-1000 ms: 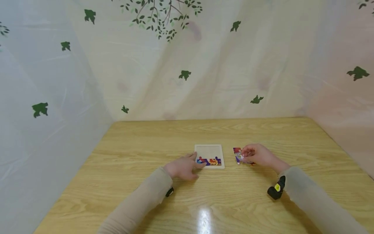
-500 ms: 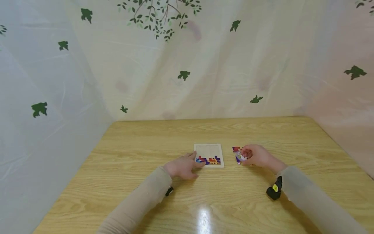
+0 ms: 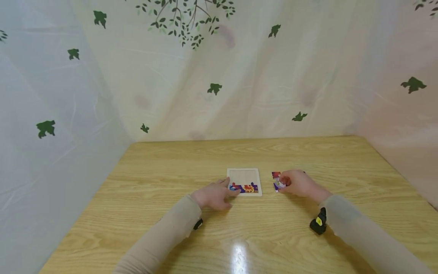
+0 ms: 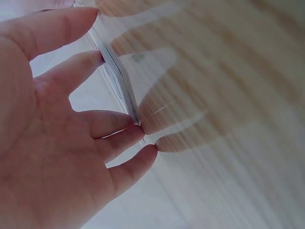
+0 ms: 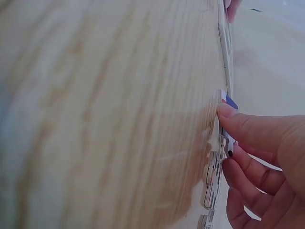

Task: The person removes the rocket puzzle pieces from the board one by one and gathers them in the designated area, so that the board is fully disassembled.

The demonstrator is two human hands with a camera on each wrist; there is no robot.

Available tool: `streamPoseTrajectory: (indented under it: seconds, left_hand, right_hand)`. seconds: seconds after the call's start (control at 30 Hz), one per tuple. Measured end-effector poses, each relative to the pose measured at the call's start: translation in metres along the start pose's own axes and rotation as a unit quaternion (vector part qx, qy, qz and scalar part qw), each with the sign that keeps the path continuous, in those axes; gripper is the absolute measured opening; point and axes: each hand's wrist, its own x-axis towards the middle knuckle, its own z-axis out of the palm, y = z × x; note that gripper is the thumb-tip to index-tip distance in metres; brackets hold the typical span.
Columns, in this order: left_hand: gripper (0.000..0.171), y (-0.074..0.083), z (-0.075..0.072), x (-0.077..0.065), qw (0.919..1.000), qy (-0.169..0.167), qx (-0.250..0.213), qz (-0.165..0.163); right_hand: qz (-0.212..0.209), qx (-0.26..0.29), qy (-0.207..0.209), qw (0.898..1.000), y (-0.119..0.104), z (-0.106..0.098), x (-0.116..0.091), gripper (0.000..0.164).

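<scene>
A square, pale puzzle tray (image 3: pixel 244 176) lies on the table, with a row of colourful jigsaw pieces (image 3: pixel 250 188) along its near side. My left hand (image 3: pixel 215 196) rests at the tray's left edge with its fingers spread; in the left wrist view the fingertips (image 4: pixel 138 129) touch the tray's side and the tabletop. To the right of the tray, my right hand (image 3: pixel 301 185) pinches a jigsaw piece (image 5: pixel 231 102) between thumb and fingers. Several loose jigsaw pieces (image 3: pixel 275 175) lie beside and beneath that hand, which partly hides them.
The wooden table (image 3: pixel 171 163) reaches back to a pale cloth (image 3: pixel 178 95) printed with green leaves and birds. Cloth also hangs at the left and right sides. Each wrist carries a small black camera (image 3: pixel 319 222).
My right hand has drawn slightly left, and the pinched jigsaw piece has tilted and shifted with it. The left hand and the tray stay in place.
</scene>
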Motion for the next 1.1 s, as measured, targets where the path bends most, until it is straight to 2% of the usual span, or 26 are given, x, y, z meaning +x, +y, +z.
streamPoseTrajectory:
  seconds: [0.43,1.1]
  left_hand:
    - [0.054,0.000,0.001,0.000,1.0000,0.000,-0.001,-0.001]
    - [0.054,0.003,0.001,0.000,1.0000,0.005,-0.005,-0.003]
  right_hand:
    - [0.024,-0.044,0.007,0.999,-0.008,-0.001,-0.001,0.022]
    - [0.028,-0.032,0.001,0.999,-0.008,-0.002,-0.003,0.023]
